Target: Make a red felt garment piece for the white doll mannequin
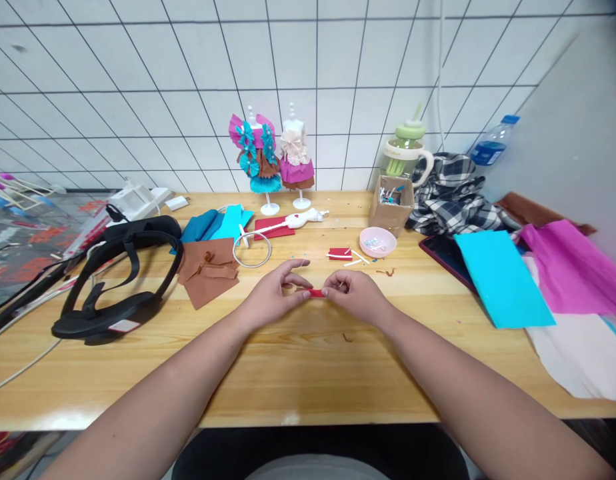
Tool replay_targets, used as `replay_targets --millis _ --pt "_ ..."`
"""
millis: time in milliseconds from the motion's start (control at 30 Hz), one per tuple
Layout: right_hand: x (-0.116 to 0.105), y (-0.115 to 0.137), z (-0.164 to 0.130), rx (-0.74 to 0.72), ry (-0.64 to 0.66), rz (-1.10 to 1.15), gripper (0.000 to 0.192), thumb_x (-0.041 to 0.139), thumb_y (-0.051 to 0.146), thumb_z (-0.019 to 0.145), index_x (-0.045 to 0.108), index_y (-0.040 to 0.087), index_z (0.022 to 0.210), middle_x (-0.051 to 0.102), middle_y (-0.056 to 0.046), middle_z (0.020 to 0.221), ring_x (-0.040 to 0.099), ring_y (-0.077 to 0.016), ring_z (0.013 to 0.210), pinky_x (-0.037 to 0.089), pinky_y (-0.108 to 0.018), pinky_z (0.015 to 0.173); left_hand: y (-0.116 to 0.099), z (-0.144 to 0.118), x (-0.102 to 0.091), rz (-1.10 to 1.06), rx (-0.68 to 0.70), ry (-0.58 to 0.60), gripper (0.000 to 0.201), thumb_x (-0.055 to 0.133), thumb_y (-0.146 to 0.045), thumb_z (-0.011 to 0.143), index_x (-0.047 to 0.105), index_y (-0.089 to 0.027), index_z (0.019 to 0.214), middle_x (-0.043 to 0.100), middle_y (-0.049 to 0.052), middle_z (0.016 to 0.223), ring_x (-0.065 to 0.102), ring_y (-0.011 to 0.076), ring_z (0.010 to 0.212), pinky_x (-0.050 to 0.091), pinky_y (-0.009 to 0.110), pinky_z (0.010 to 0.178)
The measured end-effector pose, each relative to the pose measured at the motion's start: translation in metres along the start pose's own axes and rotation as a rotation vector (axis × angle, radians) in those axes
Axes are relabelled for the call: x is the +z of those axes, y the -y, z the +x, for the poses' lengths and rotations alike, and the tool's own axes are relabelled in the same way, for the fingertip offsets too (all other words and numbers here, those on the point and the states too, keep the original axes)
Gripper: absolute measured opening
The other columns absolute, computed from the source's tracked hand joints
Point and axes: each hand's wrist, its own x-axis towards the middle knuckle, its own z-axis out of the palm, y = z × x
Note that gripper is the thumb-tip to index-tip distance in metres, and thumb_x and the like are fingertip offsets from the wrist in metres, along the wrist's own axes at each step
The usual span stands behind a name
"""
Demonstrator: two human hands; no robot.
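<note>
Between my two hands, low over the wooden table, is a small narrow strip of red paper (316,293). My left hand (283,287) pinches its left end with the thumb, while the other fingers curve above. At the right end, my right hand (355,291) grips the strip between thumb and bent fingers. Just beyond the hands lies a red paper piece (341,254) with thin white strips (359,258) on and beside it. A pink bowl (377,243) of small beads stands farther right.
Two dressed mini mannequins (258,160) stand at the back, with a white mannequin body (305,218) lying before them. Brown paper (208,270) and a black headset (123,280) lie left. A cardboard box (391,207), a bottle (406,150) and blue paper (505,279) are right.
</note>
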Motion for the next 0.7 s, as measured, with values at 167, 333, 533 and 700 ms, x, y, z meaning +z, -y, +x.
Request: replay_targets --millis 167,333,533,700 --pt "0.004 0.002 -0.003 -0.117 0.045 -0.078 0.010 0.063 0.026 0.078 0.070 0.020 0.079 0.064 0.001 0.067 0.049 -0.0101 0.057 0.036 -0.023 0.056 -0.004 -0.002 0.003 0.069 0.042 0.050 0.071 0.072 -0.042 0.076 0.044 -0.021 0.137 0.073 0.007 0.099 0.066 0.0225 0.099 0.041 0.037 0.098" --pt "0.005 0.004 -0.005 -0.150 0.028 -0.077 0.008 0.064 0.026 0.077 0.069 0.019 0.077 0.063 0.002 0.067 0.048 -0.0095 0.057 0.035 -0.023 0.057 0.001 0.000 0.006 0.160 0.040 0.006 0.054 0.069 -0.036 0.078 0.052 -0.022 0.128 0.072 0.000 0.081 0.067 0.0195 0.083 0.045 0.034 0.089" --pt "-0.001 0.003 -0.004 -0.096 -0.164 -0.015 0.014 0.059 0.033 0.082 0.063 0.020 0.083 0.061 0.003 0.068 0.049 -0.0107 0.057 0.036 -0.023 0.057 0.003 -0.001 0.006 0.219 0.060 0.010 0.046 0.066 -0.032 0.079 0.056 -0.024 0.123 0.070 -0.002 0.080 0.065 0.0187 0.086 0.045 0.032 0.086" --pt "-0.023 -0.006 0.002 -0.184 -0.228 -0.233 0.012 0.057 0.026 0.084 0.066 0.021 0.089 0.065 -0.002 0.081 0.057 -0.0152 0.074 0.040 -0.027 0.069 0.001 -0.002 0.005 0.245 0.063 0.014 0.047 0.063 -0.031 0.080 0.055 -0.025 0.125 0.070 -0.002 0.081 0.065 0.0173 0.082 0.046 0.030 0.082"
